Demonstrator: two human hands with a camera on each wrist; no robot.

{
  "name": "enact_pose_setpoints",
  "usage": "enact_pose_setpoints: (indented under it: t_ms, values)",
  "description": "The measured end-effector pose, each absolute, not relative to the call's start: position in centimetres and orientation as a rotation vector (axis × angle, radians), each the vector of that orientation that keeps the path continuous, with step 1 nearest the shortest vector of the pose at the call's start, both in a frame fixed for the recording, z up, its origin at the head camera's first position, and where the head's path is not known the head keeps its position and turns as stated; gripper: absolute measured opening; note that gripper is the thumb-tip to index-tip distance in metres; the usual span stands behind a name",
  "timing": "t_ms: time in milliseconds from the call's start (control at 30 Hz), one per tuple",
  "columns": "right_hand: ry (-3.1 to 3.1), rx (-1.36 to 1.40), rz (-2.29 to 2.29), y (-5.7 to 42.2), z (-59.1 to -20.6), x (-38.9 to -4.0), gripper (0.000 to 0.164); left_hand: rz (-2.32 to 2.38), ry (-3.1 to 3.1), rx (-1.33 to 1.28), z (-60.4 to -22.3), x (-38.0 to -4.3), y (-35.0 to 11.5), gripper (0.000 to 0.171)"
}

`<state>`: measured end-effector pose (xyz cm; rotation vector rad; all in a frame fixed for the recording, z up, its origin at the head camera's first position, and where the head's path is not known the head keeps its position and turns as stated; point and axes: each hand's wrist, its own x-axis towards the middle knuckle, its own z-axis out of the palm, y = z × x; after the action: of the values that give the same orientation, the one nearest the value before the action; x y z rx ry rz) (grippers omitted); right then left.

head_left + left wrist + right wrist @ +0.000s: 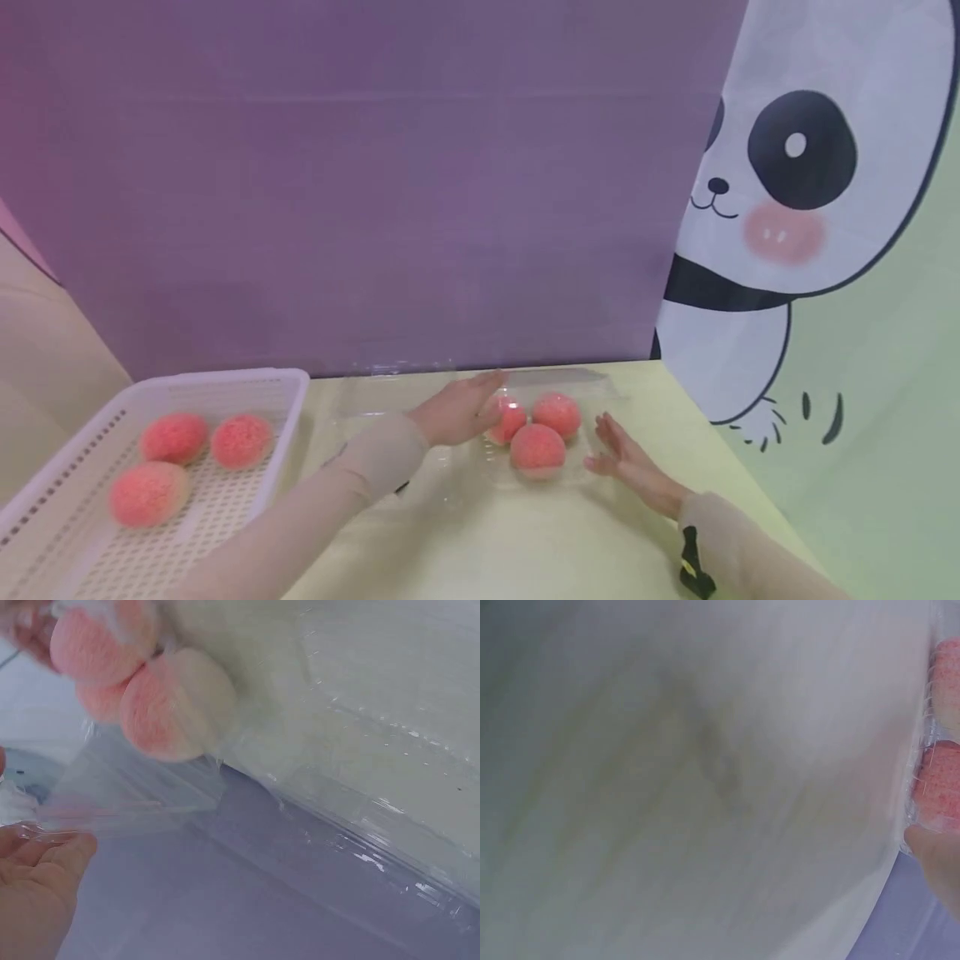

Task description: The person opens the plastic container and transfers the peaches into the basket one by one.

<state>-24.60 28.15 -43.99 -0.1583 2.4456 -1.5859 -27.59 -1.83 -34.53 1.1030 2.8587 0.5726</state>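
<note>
In the head view, three pink peaches (537,452) sit together in a clear plastic clamshell box (592,385) on the table. My left hand (459,408) reaches over the box's left side, its fingers stretched toward the back. The left wrist view has that hand (37,889) touching a clear plastic edge (135,802), with peaches (180,705) beyond it. Beside the box's right wall is my right hand (637,471), its fingers mostly straight and nothing held. One of its fingers (937,859) shows near the box edge in the right wrist view.
A white perforated basket (288,408) with three more peaches (148,493) stands on the left. Clear plastic (382,392), hard to make out, lies left of the box. A purple backdrop (375,208) rises behind the pale yellow table (480,550).
</note>
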Motion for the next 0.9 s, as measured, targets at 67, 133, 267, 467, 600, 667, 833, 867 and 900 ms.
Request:
enact_pose_setpoints:
  t_ms: [67, 133, 267, 467, 600, 667, 833, 867, 900]
  values:
    - [2.444, -0.162, -1.583, 28.0, -44.1, -24.6, 0.093, 0.748, 2.842, 1.052, -34.1, -28.7, -2.0, 0.057]
    - [2.442, -0.164, -1.582, 27.9, -44.2, -24.5, 0.093, 0.948, 2.816, 1.002, -33.8, -30.0, -2.0, 0.055]
    - [2.447, -0.181, -1.582, 27.9, -44.1, -24.4, 0.093, 1.353, 2.726, 0.794, -33.6, -32.8, -1.9, 0.052]
    - [2.445, -0.172, -1.602, 27.9, -43.8, -24.3, 0.092, 1.665, 2.628, 0.488, -35.0, -36.0, -1.8, 0.047]
    - [2.429, -0.187, -1.603, 28.0, -43.8, -24.1, 0.091, 1.739, 2.559, 0.32, -36.2, -36.7, -1.9, 0.043]
    - [2.422, -0.187, -1.61, 28.0, -43.8, -24.0, 0.091, 1.752, 2.527, 0.255, -36.6, -36.7, -1.9, 0.043]
    - [2.42, -0.167, -1.608, 28.1, -43.7, -24.0, 0.09, 1.833, 2.437, 0.236, -38.9, -38.7, -2.0, 0.044]
    - [2.421, -0.163, -1.604, 28.1, -43.6, -24.0, 0.09, 1.853, 2.422, 0.234, -40.2, -40.1, -2.1, 0.044]
    - [2.425, -0.161, -1.597, 28.2, -43.6, -24.0, 0.09, 1.877, 2.407, 0.243, -41.8, -41.8, -2.1, 0.044]
